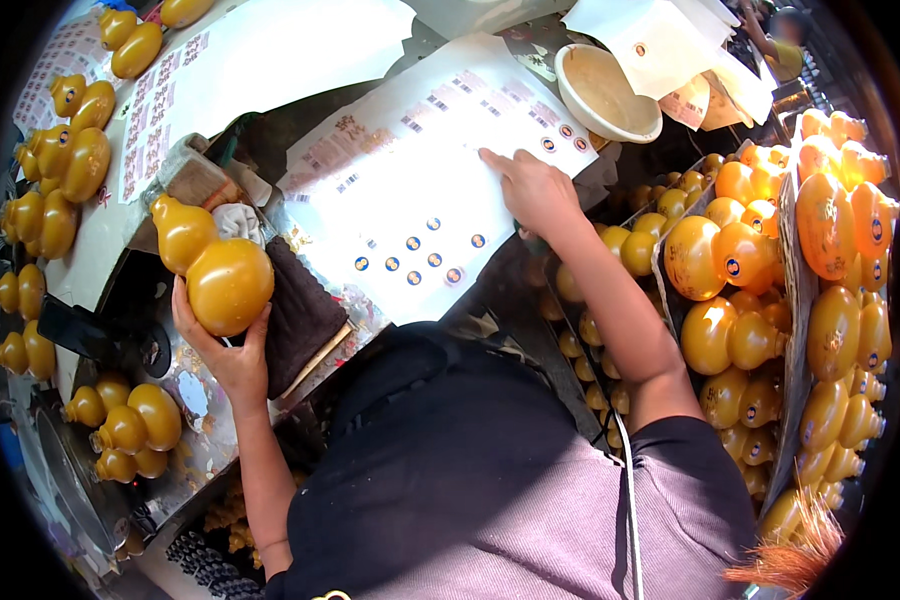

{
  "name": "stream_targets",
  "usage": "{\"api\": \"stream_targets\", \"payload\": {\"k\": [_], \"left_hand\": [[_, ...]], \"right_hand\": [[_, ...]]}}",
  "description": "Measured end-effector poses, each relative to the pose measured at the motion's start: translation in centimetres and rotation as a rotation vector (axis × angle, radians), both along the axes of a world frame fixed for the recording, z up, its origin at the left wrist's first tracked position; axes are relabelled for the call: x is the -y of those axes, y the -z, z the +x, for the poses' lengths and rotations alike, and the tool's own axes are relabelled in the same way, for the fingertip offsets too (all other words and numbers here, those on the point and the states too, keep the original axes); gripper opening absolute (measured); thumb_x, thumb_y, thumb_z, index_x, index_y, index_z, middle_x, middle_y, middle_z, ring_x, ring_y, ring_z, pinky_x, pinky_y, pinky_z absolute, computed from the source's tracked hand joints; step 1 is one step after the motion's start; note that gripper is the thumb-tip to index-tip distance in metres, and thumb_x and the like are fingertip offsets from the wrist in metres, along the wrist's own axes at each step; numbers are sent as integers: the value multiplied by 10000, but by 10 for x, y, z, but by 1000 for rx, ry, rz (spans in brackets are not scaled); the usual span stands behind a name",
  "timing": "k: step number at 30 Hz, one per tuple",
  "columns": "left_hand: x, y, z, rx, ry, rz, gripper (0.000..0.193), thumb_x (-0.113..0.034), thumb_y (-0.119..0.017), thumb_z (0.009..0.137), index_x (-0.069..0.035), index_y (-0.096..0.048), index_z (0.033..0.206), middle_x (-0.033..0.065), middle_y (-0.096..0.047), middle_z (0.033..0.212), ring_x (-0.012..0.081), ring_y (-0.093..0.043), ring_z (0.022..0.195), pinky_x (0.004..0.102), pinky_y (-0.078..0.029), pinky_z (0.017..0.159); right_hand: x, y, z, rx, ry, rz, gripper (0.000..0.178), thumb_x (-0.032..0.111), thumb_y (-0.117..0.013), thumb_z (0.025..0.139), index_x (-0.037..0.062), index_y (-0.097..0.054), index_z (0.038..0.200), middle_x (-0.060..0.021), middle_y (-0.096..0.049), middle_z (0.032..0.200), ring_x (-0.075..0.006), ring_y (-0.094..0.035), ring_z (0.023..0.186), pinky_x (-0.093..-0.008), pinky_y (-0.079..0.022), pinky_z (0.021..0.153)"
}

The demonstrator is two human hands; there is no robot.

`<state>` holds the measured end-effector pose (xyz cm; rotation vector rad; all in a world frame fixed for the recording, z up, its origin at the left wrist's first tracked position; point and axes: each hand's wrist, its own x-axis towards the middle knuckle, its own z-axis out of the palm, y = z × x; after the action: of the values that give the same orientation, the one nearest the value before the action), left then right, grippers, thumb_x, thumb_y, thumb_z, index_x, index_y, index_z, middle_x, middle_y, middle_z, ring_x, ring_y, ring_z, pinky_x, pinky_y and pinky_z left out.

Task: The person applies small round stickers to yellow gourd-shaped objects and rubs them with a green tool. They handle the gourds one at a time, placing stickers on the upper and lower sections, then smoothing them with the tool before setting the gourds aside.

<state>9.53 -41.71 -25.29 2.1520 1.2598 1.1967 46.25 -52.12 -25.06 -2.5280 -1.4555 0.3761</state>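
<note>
My left hand (232, 362) is wrapped round the lower bulb of a glossy yellow gourd-shaped bottle (232, 285). The bottle tilts, its narrower bulb toward the upper left. Over a large white sticker sheet (410, 190) reaches my right hand (540, 195), its index finger stretched to the paper and nothing visible in its fingers. Several round blue-and-orange stickers (413, 243) are on the sheet's near part, and a few more round stickers (566, 131) are at its far right corner. Beside the bottle lie a dark folded cloth (305, 320) and a crumpled white rag (240, 222).
Several gourd bottles (85, 165) line the left; others (140, 420) stand nearer. Cardboard-divided stacks of bottles (745, 250) fill the right. A cream bowl (605, 95) and loose papers (660, 45) are at the back. A dark stand (80, 330) is at left. Another person (785, 50) is far right.
</note>
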Motion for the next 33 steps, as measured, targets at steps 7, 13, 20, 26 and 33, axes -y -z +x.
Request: {"api": "stream_targets", "payload": {"k": [7, 13, 20, 26, 33], "left_hand": [[-1, 3, 0, 13, 1, 9, 939, -105, -828, 687, -89, -280, 1450, 142, -325, 1422, 305, -335, 1316, 405, -256, 1105], [-3, 1, 0, 9, 33, 8, 921, -124, -823, 705, -86, -284, 1450, 142, -324, 1425, 296, -336, 1317, 399, -266, 1100], [2, 4, -2, 32, 25, -17, 919, -148, -824, 701, -73, -287, 1443, 149, -330, 1429, 307, -341, 1318, 408, -271, 1099], [-9, 5, -16, -16, 51, -19, 1025, -187, -847, 648, -62, -232, 1458, 155, -301, 1438, 312, -325, 1326, 408, -278, 1100], [-10, -11, -22, -12, 94, -133, 1184, -310, -876, 600, -63, -124, 1482, 190, -240, 1444, 337, -292, 1336, 423, -258, 1110]], "right_hand": [[75, 20, -35, -128, -72, 513, 389, 3, -554, 801, 188, -678, 1120, -103, -577, 792, -286, -611, 664, -374, -514, 608], [88, 34, -66, -470, 115, 647, 220, 83, -621, 859, 54, -646, 1076, -52, -595, 782, -152, -602, 630, -291, -490, 559], [69, 41, -78, -1420, 752, 491, 224, 239, -721, 842, 55, -593, 844, 10, -528, 710, -54, -423, 545, -206, -329, 483], [85, 42, -76, -1309, 873, 741, 129, 155, -657, 878, 55, -576, 881, 25, -458, 536, -57, -361, 365, -213, -271, 347], [-1, -32, -61, -817, 92, 434, 114, 35, -670, 823, -6, -593, 749, 28, -545, 748, -30, -440, 699, -186, -351, 615]]}}
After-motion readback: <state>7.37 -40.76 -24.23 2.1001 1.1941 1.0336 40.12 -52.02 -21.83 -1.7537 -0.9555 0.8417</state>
